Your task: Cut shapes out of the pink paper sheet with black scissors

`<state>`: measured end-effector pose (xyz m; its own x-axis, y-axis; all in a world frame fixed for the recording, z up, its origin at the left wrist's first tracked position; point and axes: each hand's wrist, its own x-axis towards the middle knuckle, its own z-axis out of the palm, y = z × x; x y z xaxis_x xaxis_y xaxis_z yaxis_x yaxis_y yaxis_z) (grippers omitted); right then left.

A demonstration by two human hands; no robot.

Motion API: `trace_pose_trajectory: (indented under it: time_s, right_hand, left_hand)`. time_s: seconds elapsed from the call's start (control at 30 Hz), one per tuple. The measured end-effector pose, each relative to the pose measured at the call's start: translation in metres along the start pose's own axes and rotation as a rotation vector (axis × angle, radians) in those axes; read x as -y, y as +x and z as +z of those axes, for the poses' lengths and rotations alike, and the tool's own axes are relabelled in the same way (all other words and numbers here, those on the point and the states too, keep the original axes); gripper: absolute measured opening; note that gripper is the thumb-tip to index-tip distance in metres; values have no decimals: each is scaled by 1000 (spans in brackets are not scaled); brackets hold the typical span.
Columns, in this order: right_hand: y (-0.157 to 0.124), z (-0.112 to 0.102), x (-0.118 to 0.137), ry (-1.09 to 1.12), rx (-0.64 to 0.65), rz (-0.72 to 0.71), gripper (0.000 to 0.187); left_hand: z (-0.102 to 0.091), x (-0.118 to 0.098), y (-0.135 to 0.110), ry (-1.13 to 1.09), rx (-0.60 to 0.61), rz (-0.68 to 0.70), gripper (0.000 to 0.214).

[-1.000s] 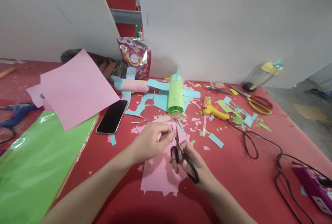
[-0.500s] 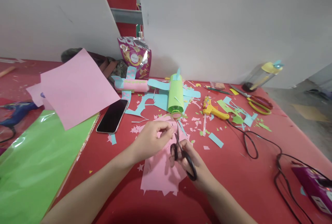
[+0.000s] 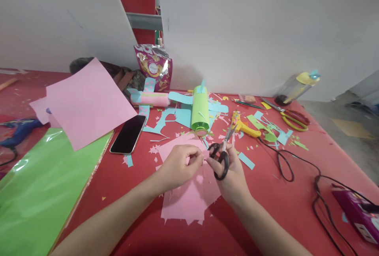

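Between its thumb and fingertips, my left hand (image 3: 180, 166) pinches a small piece of pink paper (image 3: 205, 154). My right hand (image 3: 235, 179) is closed around black-handled scissors (image 3: 225, 142), whose blades point up and away, slightly apart. The right thumb and fingertips come up to the same pink piece. Below both hands lie cut pink sheets (image 3: 182, 204) with jagged edges and small scraps around them. Just beyond the hands stands a green paper-covered cylinder (image 3: 200, 108) with blue fins. To its left, a pink cylinder (image 3: 155, 99) with blue fins lies on its side.
A phone (image 3: 128, 134), a large pink sheet (image 3: 89, 104) and green wrapped sheets (image 3: 32, 189) are on the left. On the right are a yellow glue gun (image 3: 247, 128) with a trailing cord, red-and-yellow scissors (image 3: 293, 117), a clear bottle (image 3: 296, 88) and a purple power strip (image 3: 358, 216).
The scissors have moved right, away from the paper, and turned in my right hand. My right fingertips have come to the small pink piece; my left hand has shifted slightly right and down.
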<state>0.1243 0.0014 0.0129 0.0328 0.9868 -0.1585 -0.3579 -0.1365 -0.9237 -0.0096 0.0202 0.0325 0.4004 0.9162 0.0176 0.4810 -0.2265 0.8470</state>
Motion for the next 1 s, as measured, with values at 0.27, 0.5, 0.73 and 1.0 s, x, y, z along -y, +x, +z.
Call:
trace_pose_trajectory:
  time_s: [0.27, 0.5, 0.73, 1.0]
  right_hand:
    - [17, 9, 15, -83, 105, -39, 34]
    - [27, 4, 30, -249, 304, -27, 38]
    - [28, -6, 30, -233, 487, 1, 36]
    - [25, -7, 23, -261, 421, 23, 35]
  left_hand:
    - [0, -1, 1, -82, -90, -17, 24]
    - [-8, -2, 3, -80, 37, -7, 28]
    - [-13, 1, 3, -52, 146, 26, 29]
    - [-12, 3, 3, -22, 126, 26, 28]
